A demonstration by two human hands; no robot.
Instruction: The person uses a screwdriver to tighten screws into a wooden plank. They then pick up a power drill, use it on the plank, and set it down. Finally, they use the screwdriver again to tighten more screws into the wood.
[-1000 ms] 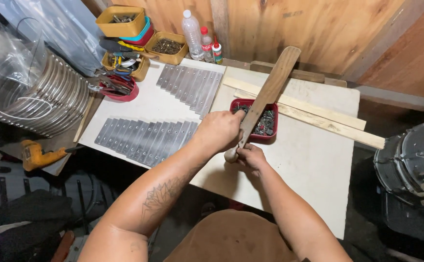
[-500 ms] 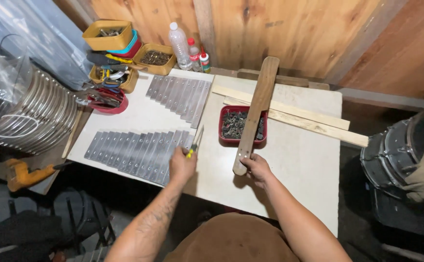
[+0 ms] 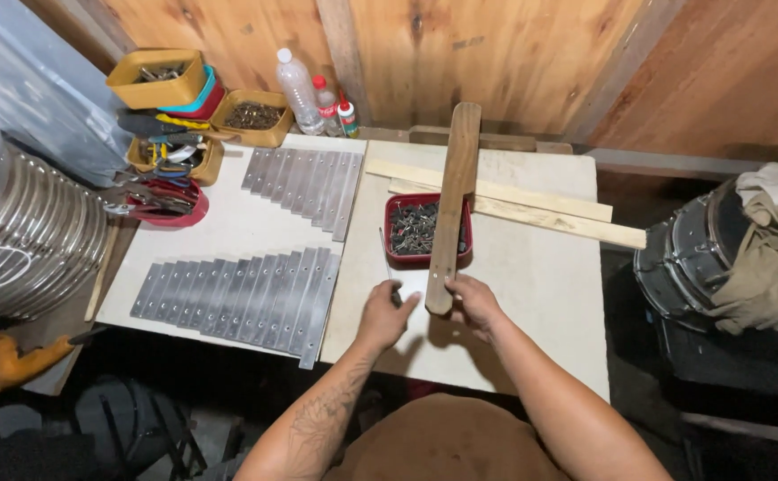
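1. Fingers of the right hand (image 3: 473,303) are clamped around the near end of a long dark wooden slat (image 3: 453,200), which lies lengthwise away from the person and rests across the red tray (image 3: 398,256).
2. Fingers of the left hand (image 3: 384,313) are curled together around a thin tool (image 3: 383,245) whose slim shaft points away towards the tray; the handle is hidden inside the fist, so its kind is uncertain.
3. Change: a second ago both hands met at the slat's near end. Half a second ago the left hand had gone left, holding a yellow-handled tool over the metal strips. Now it is back just beside the slat's end, tool in grip. The slat has swung from a slant to nearly straight ahead. Judgement: the tool has been fetched and brought to the slat's end, while the right hand steadies the piece.
4. Tray contents: a heap of small dark fasteners, partly covered by the slat.
5. Worktop (image 3: 549,294): white, square. Two pale wooden battens (image 3: 531,209) lie crosswise beyond the tray. Two fans of flat grey metal strips (image 3: 237,298) occupy the left half.
6. Left edge: yellow boxes (image 3: 153,85) of small hardware and a red bowl (image 3: 171,209) with pliers; plastic bottles (image 3: 298,87) at the back.
7. Room: wooden plank wall (image 3: 496,53) behind; a coil of shiny metal (image 3: 24,236) at left; a drum (image 3: 687,258) draped with cloth at right.
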